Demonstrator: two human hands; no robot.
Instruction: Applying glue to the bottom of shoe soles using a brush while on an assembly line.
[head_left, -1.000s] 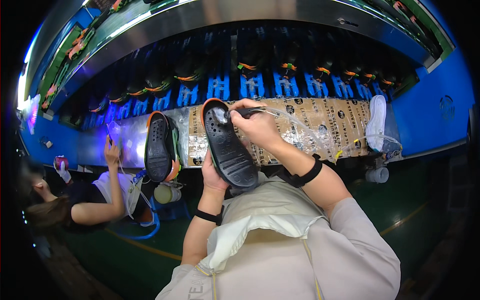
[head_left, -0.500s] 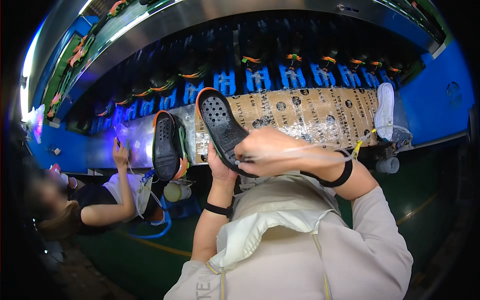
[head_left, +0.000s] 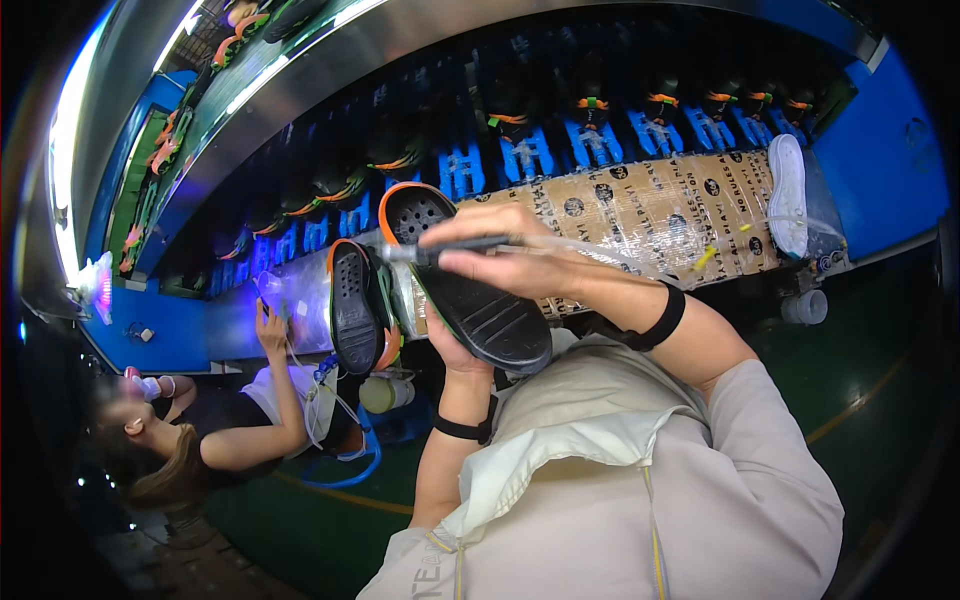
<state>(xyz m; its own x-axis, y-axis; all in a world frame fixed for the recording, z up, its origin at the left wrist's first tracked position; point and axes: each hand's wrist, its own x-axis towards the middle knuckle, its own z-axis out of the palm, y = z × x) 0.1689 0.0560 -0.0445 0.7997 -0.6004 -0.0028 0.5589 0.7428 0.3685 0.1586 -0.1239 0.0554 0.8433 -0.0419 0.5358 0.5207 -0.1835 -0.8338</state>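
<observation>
Head view: both hands work one black shoe sole (head_left: pixel 470 300).

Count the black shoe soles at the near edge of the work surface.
2: one black shoe sole held up in the left hand; a second sole just left, beside it. Others may be hidden.

The black rubber shoe sole with an orange rim (head_left: pixel 470 290) fills the space straight ahead, toward 12 o'clock. A second black sole (head_left: pixel 355 305) stands just beside it at 10 o'clock. The tape-wrapped cardboard strip along the surface (head_left: pixel 660 205) lies open toward 2 o'clock up to a white shoe (head_left: pixel 787 190). A co-worker's raised arm (head_left: pixel 262 400) blocks 9 o'clock.
</observation>
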